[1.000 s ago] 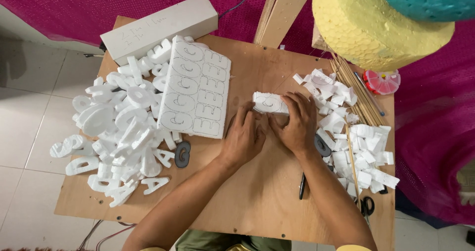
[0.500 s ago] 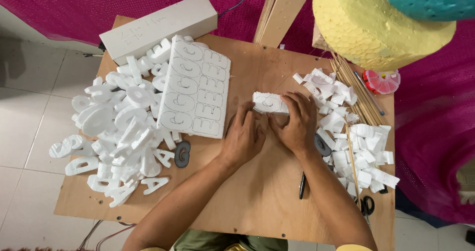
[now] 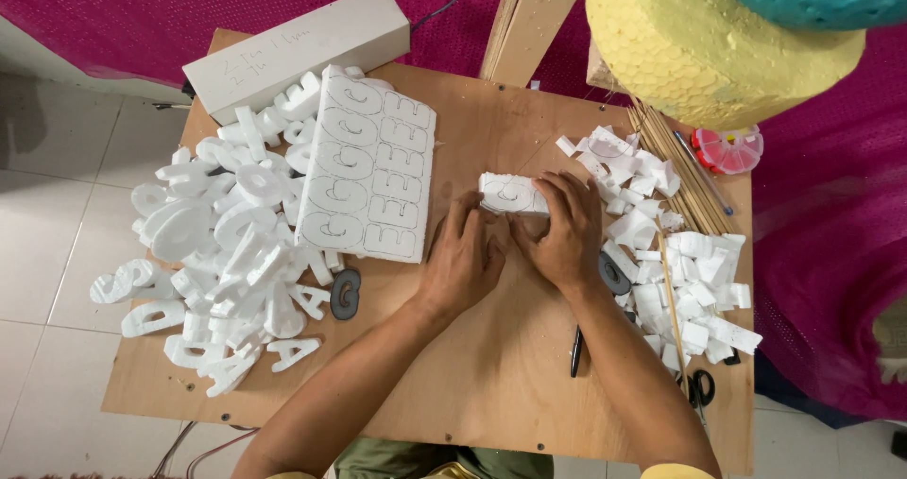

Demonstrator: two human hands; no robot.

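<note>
Two hands: right hand [image 3: 565, 233] clamps foam block [image 3: 508, 194]; left hand [image 3: 463, 262] rests just below.

small white foam block [image 3: 510, 194], letter outline drawn on top, lying flat on plywood table [image 3: 491, 375], mid-board

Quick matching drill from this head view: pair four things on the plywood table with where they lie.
Things:
1. small white foam block
2. white foam sheet with outlined letters
3. black pen
4. pile of white foam scraps

Places:
A. right side of the table
B. under both hands' fingers
C. near the right forearm
D. left of the left hand

Pairs: 1-B, 2-D, 3-C, 4-A
</note>
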